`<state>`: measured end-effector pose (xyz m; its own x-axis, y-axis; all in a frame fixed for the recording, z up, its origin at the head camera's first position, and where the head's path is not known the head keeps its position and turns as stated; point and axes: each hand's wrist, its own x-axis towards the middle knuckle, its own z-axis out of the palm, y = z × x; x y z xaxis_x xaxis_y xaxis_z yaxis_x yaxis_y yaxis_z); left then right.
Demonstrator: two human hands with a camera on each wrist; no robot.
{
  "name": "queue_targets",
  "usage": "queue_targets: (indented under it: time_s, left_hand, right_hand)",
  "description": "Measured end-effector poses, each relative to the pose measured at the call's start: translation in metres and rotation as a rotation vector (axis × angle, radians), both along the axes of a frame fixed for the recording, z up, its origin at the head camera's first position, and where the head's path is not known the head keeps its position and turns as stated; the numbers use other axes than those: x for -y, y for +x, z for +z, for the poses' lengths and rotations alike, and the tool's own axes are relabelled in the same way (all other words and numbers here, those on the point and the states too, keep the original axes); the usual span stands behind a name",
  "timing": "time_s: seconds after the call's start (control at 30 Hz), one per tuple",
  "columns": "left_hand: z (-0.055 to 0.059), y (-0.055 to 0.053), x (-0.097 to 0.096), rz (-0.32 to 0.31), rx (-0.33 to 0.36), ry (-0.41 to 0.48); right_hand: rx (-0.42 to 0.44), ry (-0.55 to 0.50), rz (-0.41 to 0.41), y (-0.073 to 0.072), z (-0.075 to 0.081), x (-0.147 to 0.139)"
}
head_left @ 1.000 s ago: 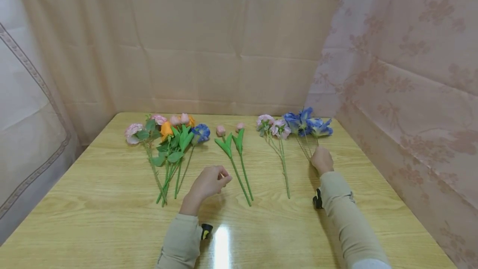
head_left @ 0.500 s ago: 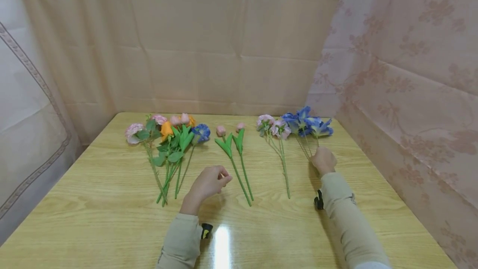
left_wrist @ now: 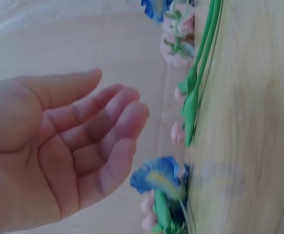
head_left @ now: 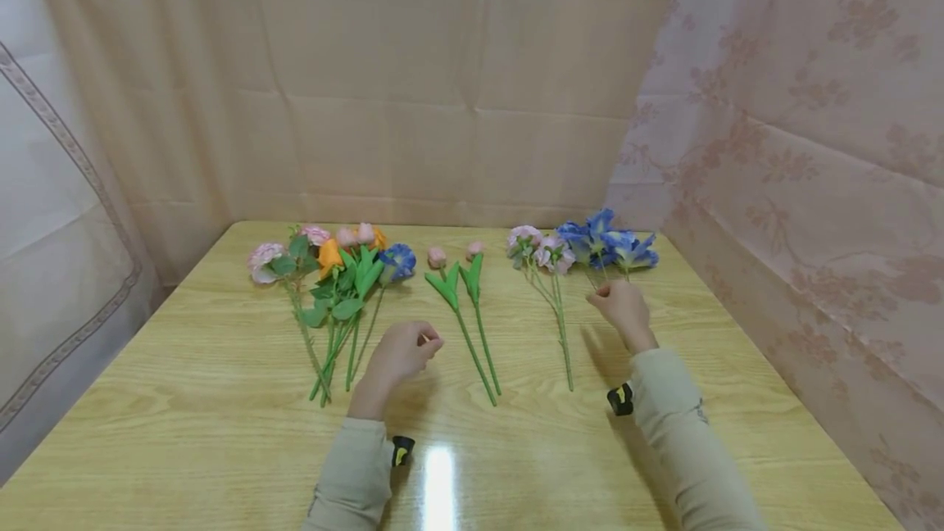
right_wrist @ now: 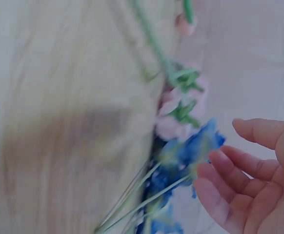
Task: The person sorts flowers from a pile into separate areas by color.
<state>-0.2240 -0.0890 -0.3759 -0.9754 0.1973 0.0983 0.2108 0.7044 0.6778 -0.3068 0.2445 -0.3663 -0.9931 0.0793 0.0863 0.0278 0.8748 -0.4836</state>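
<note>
My right hand [head_left: 625,311] hovers over the stems of the blue irises [head_left: 590,240], its fingers relaxed and nothing between them. In the right wrist view a gap shows between its thumb and fingers, with the iris stems [right_wrist: 147,201] lying on the table beyond. Left of the irises lie the pale pink, ruffled flowers [head_left: 553,255]. My left hand [head_left: 401,353], also holding nothing, floats above the table with loosely bent fingers. It is nearest to a pair of pink tulips [head_left: 451,289] with green leaves. The left wrist view shows its palm [left_wrist: 39,161] bare.
A mixed group of flowers lies on the left: pink blooms [head_left: 265,262], orange flowers [head_left: 329,256], tulips [head_left: 365,234] and one blue iris [head_left: 398,261]. The wooden table [head_left: 243,449] ends at a beige curtain [head_left: 383,105] behind and a patterned cloth [head_left: 826,187] on the right.
My right hand has let go of the iris stems and moved slightly up and left. My left hand has drifted a little left. The flowers stay almost where they were.
</note>
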Motion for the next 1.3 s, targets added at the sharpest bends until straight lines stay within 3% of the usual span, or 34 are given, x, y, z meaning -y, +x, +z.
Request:
queue_targets:
  time_s: [0.13, 0.17, 0.23, 0.37, 0.4, 0.5, 0.87, 1.3]
  left_hand:
    - [-0.002, -0.004, 0.017, 0.121, -0.081, -0.049]
    - [-0.005, -0.007, 0.024, 0.152, -0.128, -0.066]
    - [-0.007, -0.008, 0.035, 0.222, -0.144, -0.092]
    - [-0.010, -0.011, 0.054, 0.357, -0.119, -0.129]
    - [-0.008, -0.009, 0.058, 0.384, -0.066, -0.135]
    - [-0.009, -0.010, 0.068, 0.439, -0.031, -0.169]
    - [-0.019, -0.010, 0.085, 0.473, 0.043, -0.189]
    - [-0.023, -0.009, 0.090, 0.469, 0.079, -0.224]
  right_hand:
    - [0.023, -0.092, 0.068, 0.003, 0.006, 0.008]
    - [0.034, -0.115, 0.082, 0.004, 0.007, 0.009]
    - [0.046, -0.155, 0.098, 0.006, 0.008, 0.012]
    - [0.042, -0.214, 0.117, 0.010, 0.009, 0.018]
    - [0.041, -0.224, 0.124, 0.011, 0.009, 0.019]
    - [0.035, -0.250, 0.153, 0.013, 0.009, 0.024]
    - [0.023, -0.258, 0.209, 0.018, 0.012, 0.031]
    - [0.043, -0.261, 0.225, 0.020, 0.009, 0.033]
